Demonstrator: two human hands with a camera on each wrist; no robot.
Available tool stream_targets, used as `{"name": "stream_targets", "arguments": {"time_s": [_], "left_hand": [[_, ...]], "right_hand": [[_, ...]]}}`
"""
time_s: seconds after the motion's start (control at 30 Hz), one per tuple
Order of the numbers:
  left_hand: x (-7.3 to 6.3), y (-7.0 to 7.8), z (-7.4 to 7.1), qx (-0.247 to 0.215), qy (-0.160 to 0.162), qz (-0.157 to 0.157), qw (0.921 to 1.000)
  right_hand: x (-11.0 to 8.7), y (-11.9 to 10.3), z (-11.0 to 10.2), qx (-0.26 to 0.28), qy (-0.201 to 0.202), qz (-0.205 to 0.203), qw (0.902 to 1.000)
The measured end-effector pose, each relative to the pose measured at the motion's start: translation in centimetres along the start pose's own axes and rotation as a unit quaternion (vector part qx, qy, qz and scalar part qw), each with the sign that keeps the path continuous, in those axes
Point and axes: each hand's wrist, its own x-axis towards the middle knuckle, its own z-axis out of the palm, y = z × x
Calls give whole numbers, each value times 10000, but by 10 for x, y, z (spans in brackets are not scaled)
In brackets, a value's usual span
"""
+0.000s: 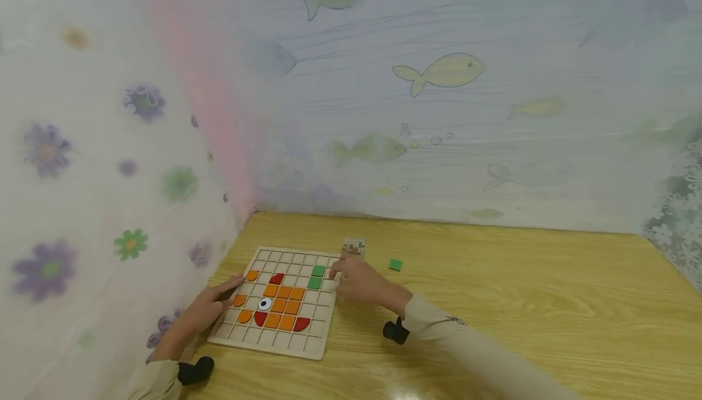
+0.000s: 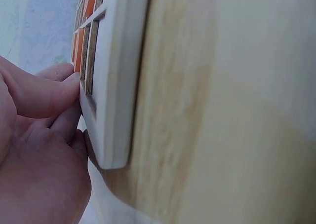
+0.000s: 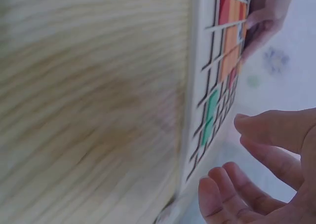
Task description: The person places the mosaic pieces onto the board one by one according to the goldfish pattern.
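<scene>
A wooden grid board [image 1: 312,346] lies on the table, bearing orange squares [image 1: 278,305], orange rounded pieces [image 1: 245,316], red quarter-round pieces [image 1: 301,325], a white eye piece [image 1: 265,303] and two green squares [image 1: 315,282]. My left hand [image 1: 200,311] holds the board's left edge, its thumb [image 2: 54,96] on the rim beside an orange piece. Over the board's upper right edge is my right hand [image 1: 359,281], near the green squares. In the right wrist view its thumb and fingers [image 3: 211,197] stand apart, with nothing between them.
A small card [image 1: 354,246] with a printed grid pattern lies just behind the right hand, partly covered by it. One loose green square [image 1: 395,264] lies on the wooden table [image 1: 521,290] right of the card. Patterned curtains [image 1: 329,113] border the table's back and left.
</scene>
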Motion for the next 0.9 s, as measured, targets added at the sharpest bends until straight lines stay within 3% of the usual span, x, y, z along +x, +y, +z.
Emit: {"name": "stream_targets", "arguments": {"time_s": [0.27,0.6,0.9], "left_hand": [[-2,2,0,19,30,22,10000],[-3,4,-1,5,-11,100,9999],[0,1,1,-22,8,-53,10000]], "right_hand": [[-23,23,-22,109,121,367,9992],[-49,51,-38,-292,382,552,9973],[-64,70,-46,-590,455,699,9948]]}}
